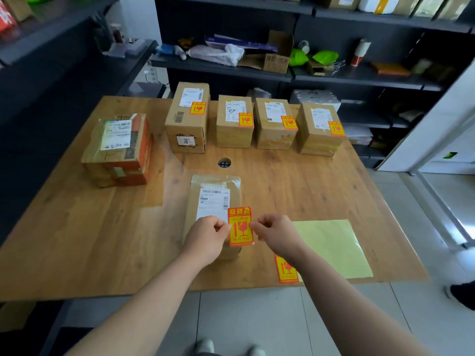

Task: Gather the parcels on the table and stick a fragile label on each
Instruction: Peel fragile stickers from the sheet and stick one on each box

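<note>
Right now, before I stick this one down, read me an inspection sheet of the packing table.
Surface: wooden table, with a round hole near the middle.
Job's things: four boxes in the back row, each with a red-and-yellow sticker; taped box at the left, no sticker visible; flat parcel at the front, beneath the fragile label.
Clutter: yellow backing sheet and one spare sticker at the near edge.
Hands: left hand and right hand each pinch a side of the fragile label.
Cables: nothing seen.
Surroundings: dark shelves holding boxes and bags; tiled floor; someone's shoe at the right.
</note>
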### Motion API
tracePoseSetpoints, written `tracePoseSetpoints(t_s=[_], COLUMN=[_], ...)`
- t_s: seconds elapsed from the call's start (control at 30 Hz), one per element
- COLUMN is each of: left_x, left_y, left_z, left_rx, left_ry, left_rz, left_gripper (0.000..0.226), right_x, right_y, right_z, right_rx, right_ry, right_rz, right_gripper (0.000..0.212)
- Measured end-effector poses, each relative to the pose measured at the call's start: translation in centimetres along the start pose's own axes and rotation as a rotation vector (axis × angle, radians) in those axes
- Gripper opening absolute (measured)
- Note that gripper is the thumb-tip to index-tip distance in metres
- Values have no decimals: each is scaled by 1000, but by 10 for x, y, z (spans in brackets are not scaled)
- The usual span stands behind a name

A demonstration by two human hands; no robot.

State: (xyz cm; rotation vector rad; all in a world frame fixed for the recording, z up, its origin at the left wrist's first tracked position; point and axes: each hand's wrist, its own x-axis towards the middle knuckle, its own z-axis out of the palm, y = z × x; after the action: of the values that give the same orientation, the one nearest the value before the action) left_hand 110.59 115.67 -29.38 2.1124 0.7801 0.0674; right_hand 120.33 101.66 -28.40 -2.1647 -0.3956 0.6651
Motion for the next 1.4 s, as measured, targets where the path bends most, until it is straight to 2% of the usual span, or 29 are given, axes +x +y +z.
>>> tracePoseSetpoints(t_s=[0.3, 0.7, 1.4], left_x=[24, 22, 19], left_y=[-16, -12, -4], left_z=[-18, -19, -20], left_rx=[147, 340, 379], left_ry=[-43, -66, -68], left_rz=[-15, 63, 49], left_gripper=[29, 30, 28], right_x=[8, 7, 9], right_y=[-13, -9, -5], right_z=[31, 41, 46], right_rx=[8, -39, -71], right_ry=[62, 75, 94], right_rz=[128, 148, 157], right_gripper=[27, 26, 18])
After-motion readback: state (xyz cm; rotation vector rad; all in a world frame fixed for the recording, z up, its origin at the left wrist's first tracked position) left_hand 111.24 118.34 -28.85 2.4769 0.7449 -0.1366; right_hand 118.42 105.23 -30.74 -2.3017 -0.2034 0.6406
